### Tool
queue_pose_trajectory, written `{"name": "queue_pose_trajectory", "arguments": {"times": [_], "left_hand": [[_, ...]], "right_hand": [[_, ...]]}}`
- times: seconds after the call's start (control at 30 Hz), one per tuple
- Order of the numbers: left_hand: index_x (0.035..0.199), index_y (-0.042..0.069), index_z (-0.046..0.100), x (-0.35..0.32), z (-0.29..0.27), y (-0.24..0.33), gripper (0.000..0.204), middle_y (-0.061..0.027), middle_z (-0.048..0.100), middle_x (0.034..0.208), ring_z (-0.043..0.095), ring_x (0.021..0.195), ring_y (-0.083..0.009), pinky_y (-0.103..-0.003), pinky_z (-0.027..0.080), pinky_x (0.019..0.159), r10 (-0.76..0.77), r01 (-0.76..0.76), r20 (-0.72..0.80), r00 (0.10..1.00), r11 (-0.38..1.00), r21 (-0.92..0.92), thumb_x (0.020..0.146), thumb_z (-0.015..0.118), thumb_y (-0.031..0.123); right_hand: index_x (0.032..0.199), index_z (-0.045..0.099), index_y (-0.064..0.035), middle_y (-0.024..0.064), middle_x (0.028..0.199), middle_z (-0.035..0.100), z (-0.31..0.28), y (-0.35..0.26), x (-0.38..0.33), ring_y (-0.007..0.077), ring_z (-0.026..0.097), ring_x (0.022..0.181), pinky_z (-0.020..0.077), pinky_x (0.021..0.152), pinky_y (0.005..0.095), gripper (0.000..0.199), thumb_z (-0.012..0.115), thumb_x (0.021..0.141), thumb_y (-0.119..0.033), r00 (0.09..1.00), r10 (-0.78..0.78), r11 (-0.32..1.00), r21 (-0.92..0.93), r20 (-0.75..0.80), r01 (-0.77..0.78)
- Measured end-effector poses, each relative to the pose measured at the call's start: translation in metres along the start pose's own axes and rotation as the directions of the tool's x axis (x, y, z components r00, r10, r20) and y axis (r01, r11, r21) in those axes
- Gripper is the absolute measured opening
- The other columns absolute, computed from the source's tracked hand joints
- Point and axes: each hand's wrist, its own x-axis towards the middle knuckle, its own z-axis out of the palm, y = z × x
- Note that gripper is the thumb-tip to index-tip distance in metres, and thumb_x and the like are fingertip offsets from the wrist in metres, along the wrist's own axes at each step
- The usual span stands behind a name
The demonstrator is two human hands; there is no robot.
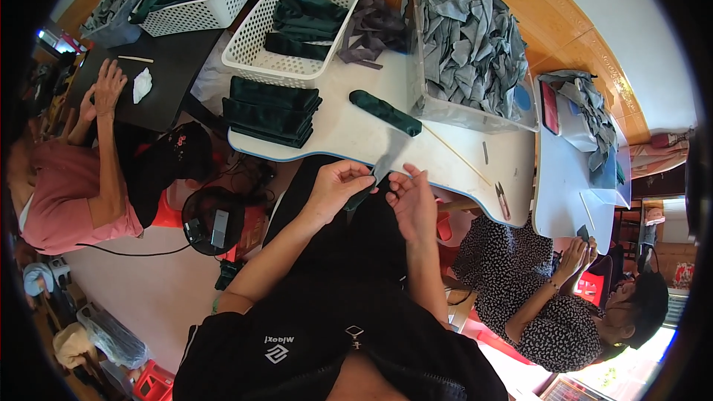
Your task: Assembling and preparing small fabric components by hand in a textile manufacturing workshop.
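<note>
My left hand (339,191) pinches a grey fabric strip (391,152) between thumb and fingers; its far end is blurred and reaches over the table edge. Below these fingers hangs a dark green piece of fabric (359,201), partly hidden by the hand. Close by on the right, my right hand (413,206) has its fingers loosely bent and apart, with nothing visible in them. On the white table (356,137) just beyond lies a dark green velvety roll (385,113). A stack of folded dark green cloth (271,113) sits to its left.
Behind stand a white basket (236,53) of green cloth and a clear bin (475,120) heaped with grey strips. Dark strips (373,22) lie between them. A thin stick (457,152) and thread snips (502,201) are at right. Co-workers sit left (82,200) and right (512,282).
</note>
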Motion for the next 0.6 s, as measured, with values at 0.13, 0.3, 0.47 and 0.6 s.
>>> {"name": "queue_pose_trajectory", "arguments": {"times": [0.13,0.3,0.47,0.6], "left_hand": [[0.146,-0.005,0.096,0.012,0.007,-0.017,0.02,-0.0087,0.098,0.124,0.09,0.116,-0.0125,-0.03,0.071,0.105,0.005,0.0,-0.055,0.998,0.996,0.088,0.128,0.091,0.003],[0.139,-0.005,0.098,0.016,0.016,-0.019,0.02,-0.0047,0.096,0.124,0.081,0.112,-0.0075,-0.03,0.067,0.103,0.046,-0.035,-0.039,0.998,0.97,0.242,0.132,0.088,0.01],[0.142,-0.002,0.094,0.004,0.04,-0.003,0.02,-0.0137,0.096,0.123,0.087,0.107,-0.019,-0.038,0.068,0.096,0.18,-0.088,-0.066,0.981,0.728,0.68,0.131,0.087,0.013],[0.141,-0.003,0.089,0.003,0.045,-0.03,0.019,-0.0186,0.092,0.12,0.088,0.104,-0.0262,-0.042,0.068,0.093,0.278,-0.205,0.028,0.96,0.635,0.745,0.131,0.087,0.013]], "right_hand": [[0.15,0.082,-0.0045,0.0017,0.132,0.087,-0.001,0.031,0.004,0.0104,0.078,0.114,0.0641,0.103,0.0311,0.029,0.096,0.128,-0.017,0.948,-0.299,0.769,-0.561,0.109,0.307],[0.143,0.088,-0.0003,-0.0023,0.117,0.085,-0.029,0.02,0.019,0.0062,0.075,0.103,0.0633,0.092,0.0274,0.041,0.111,0.112,-0.012,0.958,-0.282,0.539,-0.816,0.062,0.211],[0.136,0.096,-0.0007,0.0026,0.114,0.092,-0.047,0.013,0.014,0.0107,0.081,0.096,0.0677,0.09,0.033,0.03,0.108,0.113,-0.015,0.961,-0.263,0.332,-0.928,0.08,0.168],[0.137,0.098,-0.0035,0.012,0.117,0.095,-0.041,0.016,0.013,0.0214,0.088,0.098,0.071,0.093,0.0389,0.027,0.1,0.111,-0.01,0.904,-0.412,0.09,-0.982,0.115,0.166]]}}
